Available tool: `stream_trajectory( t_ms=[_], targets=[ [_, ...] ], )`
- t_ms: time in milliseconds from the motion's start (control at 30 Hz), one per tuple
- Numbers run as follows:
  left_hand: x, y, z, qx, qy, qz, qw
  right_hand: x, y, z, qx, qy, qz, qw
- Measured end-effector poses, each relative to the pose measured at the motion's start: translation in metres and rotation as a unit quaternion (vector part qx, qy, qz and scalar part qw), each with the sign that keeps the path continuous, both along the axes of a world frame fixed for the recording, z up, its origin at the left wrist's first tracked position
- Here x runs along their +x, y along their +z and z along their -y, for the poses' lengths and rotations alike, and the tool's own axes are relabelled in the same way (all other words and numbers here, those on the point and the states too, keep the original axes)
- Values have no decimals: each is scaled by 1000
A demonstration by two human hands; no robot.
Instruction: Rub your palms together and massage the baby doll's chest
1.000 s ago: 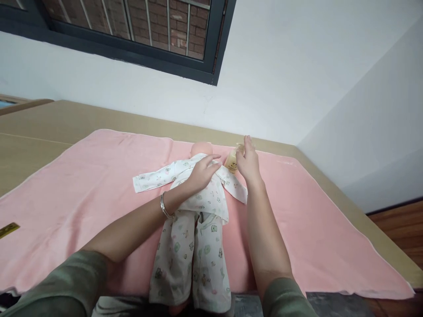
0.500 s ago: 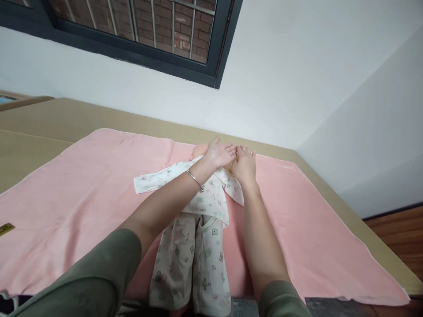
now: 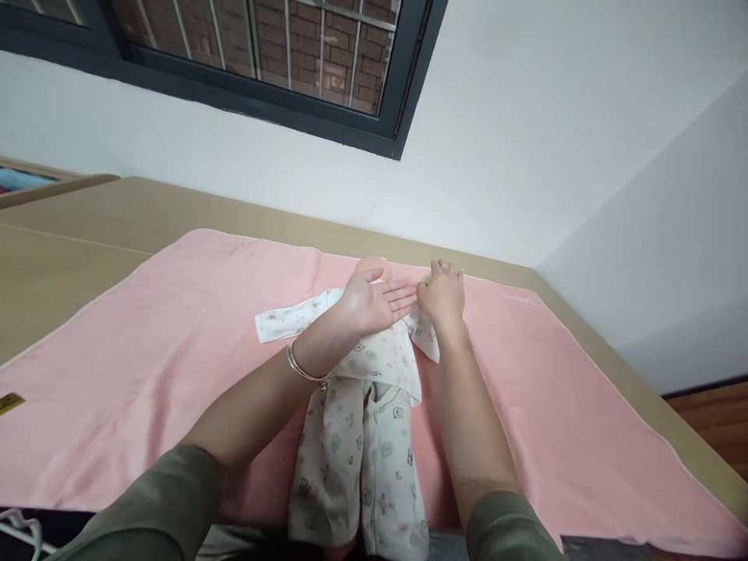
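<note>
A doll in a white printed top point(image 3: 379, 354) and matching trousers point(image 3: 389, 460) lies on a pink blanket point(image 3: 222, 296); a bit of its rounded head point(image 3: 374, 268) shows behind my hand. My left hand point(image 3: 374, 304) is held palm up over the doll's upper body, fingers stretched out, nothing lying on it. Just right of those fingertips, my right hand point(image 3: 442, 294) is curled round a yellowish thing. Mostly hidden by the fingers, that thing cannot be made out in kind. A bracelet point(image 3: 304, 370) circles my left wrist.
The blanket covers much of a tan tabletop point(image 3: 140, 210) set against a white wall point(image 3: 485, 156). Above is a dark-framed window point(image 3: 374, 136) with bars. At the far left is a wooden edge point(image 3: 64, 189) with blue material beyond. A yellow label point(image 3: 10, 402) lies at the blanket's left.
My left hand has drawn back toward me and turned its palm further up. My right hand has curled in more tightly. The whole view has shifted slightly.
</note>
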State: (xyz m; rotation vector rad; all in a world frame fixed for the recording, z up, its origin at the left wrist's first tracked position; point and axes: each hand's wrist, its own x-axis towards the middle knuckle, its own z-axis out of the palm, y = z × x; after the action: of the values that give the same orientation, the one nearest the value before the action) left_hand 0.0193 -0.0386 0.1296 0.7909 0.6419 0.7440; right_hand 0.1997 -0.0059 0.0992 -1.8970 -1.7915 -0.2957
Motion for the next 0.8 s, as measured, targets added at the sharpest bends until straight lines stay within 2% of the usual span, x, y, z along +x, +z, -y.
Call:
stream_trajectory(
  t_ms=[67, 200, 300, 367, 467, 567, 667, 733, 800],
  targets=[
    [-4, 6, 5, 21, 8, -2, 1000, -1, 1, 3, -9, 4, -16, 1000],
    [-9, 14, 15, 19, 45, 8, 999, -1, 7, 8, -50, 4, -60, 997],
    [-11, 19, 23, 30, 37, -4, 999, -9, 17, 18, -60, 12, -140, 988],
    [-12, 24, 30, 62, 26, -2, 998, -22, 24, 30, -30, 49, -213, 975],
    [-15, 34, 45, 173, 40, -11, 984, -49, 32, 54, 30, 141, -288, 947],
    [-22, 46, 64, 257, 56, -37, 964, -74, 36, 82, 80, 179, -263, 945],
    [-29, 54, 81, 264, 34, -27, 964, -92, 39, 112, 101, 193, -230, 948],
    [-32, 56, 87, 292, 35, -25, 956, -101, 42, 131, 106, 220, -228, 943],
    [-31, 54, 87, 337, 57, -24, 940, -111, 43, 149, 85, 280, -224, 929]
  ],
)
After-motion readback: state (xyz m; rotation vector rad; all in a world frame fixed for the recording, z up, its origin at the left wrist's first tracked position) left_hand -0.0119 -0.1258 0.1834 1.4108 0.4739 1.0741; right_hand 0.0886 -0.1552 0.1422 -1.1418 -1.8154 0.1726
